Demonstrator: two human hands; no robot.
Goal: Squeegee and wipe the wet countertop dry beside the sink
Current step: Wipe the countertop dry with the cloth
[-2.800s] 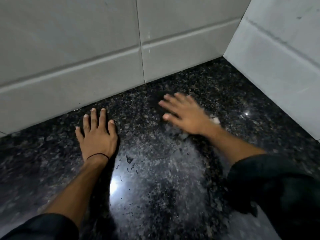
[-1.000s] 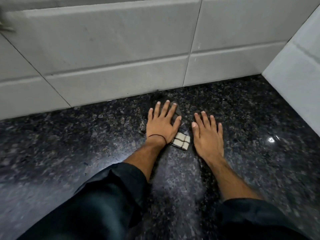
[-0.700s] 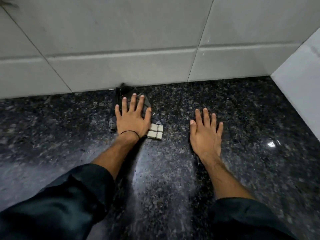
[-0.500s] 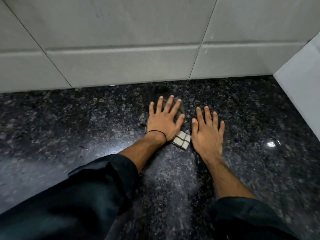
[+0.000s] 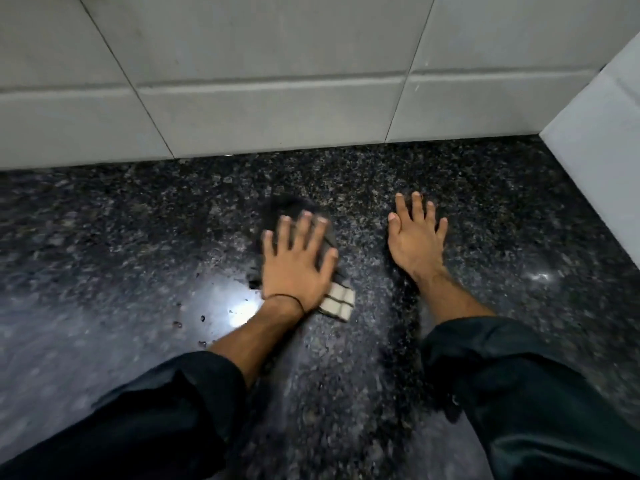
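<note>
The countertop is dark speckled granite with a wet sheen and small droplets near a light reflection at the left of my wrist. My left hand lies flat, fingers spread, pressing a dark cloth with a white checked corner onto the stone. Most of the cloth is hidden under the palm. My right hand rests flat on the bare granite to the right, fingers apart, holding nothing. No squeegee or sink is in view.
A grey tiled wall runs along the back of the countertop. A second tiled wall closes the right side, forming a corner at the upper right. Dark sleeves cover both forearms at the bottom.
My left hand has slid the cloth away from my right hand and a little toward me, opening a gap between the hands. The right hand has stayed flat in place.
</note>
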